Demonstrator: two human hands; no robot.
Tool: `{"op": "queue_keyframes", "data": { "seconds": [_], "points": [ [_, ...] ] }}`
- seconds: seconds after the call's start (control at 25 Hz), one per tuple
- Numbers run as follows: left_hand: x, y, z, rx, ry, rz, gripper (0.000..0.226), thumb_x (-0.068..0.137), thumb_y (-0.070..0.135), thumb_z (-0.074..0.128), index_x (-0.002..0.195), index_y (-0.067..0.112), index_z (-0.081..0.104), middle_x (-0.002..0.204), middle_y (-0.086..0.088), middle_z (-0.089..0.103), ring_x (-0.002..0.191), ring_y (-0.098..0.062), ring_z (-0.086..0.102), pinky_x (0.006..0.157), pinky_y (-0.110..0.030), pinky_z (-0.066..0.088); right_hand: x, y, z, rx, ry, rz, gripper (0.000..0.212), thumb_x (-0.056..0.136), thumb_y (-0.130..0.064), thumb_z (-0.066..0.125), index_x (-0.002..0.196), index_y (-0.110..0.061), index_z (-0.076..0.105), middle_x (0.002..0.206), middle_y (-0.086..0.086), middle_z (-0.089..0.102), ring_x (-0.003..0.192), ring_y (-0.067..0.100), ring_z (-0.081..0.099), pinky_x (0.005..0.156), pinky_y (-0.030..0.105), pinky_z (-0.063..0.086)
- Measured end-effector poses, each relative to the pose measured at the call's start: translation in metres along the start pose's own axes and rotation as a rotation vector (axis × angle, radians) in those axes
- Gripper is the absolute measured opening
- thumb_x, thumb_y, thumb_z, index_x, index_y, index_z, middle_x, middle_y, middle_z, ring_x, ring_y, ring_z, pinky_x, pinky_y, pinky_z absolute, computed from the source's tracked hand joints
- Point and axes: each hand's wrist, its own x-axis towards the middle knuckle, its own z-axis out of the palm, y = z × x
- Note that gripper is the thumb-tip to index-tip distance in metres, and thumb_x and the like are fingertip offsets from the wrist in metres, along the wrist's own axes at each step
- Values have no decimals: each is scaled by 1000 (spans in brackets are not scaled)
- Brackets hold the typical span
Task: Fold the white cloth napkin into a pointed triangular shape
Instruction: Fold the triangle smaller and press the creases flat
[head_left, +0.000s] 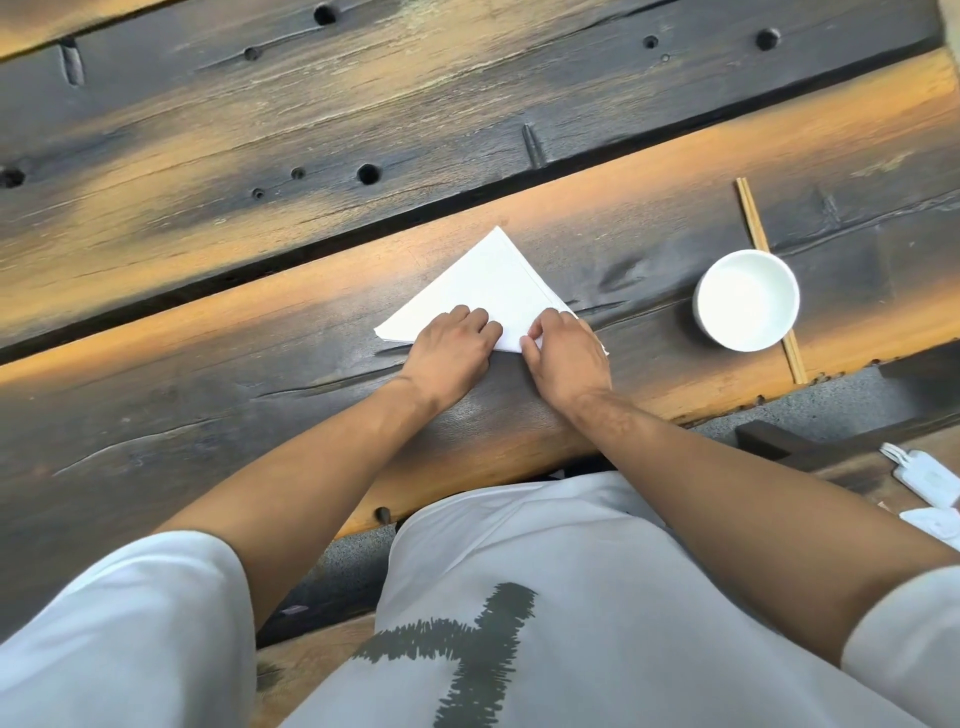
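The white cloth napkin (485, 283) lies flat on the dark wooden table (260, 364) as a triangle, its tip pointing away from me. My left hand (454, 345) rests palm down on the napkin's near left part, fingers curled over the cloth. My right hand (563, 353) pinches the near right corner between thumb and fingers. The near edge of the napkin is hidden under both hands.
A white bowl (746, 300) stands to the right of the napkin, on top of a pair of wooden chopsticks (753, 223). The table's near edge runs just below my wrists. White objects (924, 480) lie on a bench at the far right.
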Motion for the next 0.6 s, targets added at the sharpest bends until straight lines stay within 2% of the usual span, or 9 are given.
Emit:
{"op": "queue_keyframes", "data": {
  "seconds": [0.08,0.28,0.48,0.6],
  "points": [
    [-2,-2,3,-2,3,-3,16,75,0,73,78,4,58,76,-14,57,69,-35,56,55,-41,49,3,1,2,8,-16,20,22,100,-33,53,108,-13,58,113,10,62,111,30,54,94,41,43],
    [-28,-22,11,-4,78,-93,10,86,13,65,91,5,61,89,-13,57,84,-35,55,74,-45,45,2,4,5,-47,-11,-11,23,99,-31,53,109,-10,57,114,13,60,110,33,53,93,45,43],
    [-63,-53,14,12,150,-164,29,95,29,53,110,12,70,98,-11,58,95,-35,56,83,-44,38,5,2,7,-69,-16,16,24,95,-29,51,106,-8,56,111,14,60,106,33,53,91,45,44],
    [-74,-58,17,-3,169,-194,31,94,29,58,118,14,72,102,-12,60,99,-36,56,86,-45,41,8,-4,7,-71,-26,49,25,92,-28,51,104,-7,56,110,15,60,106,34,53,90,44,44]
  ]
}}
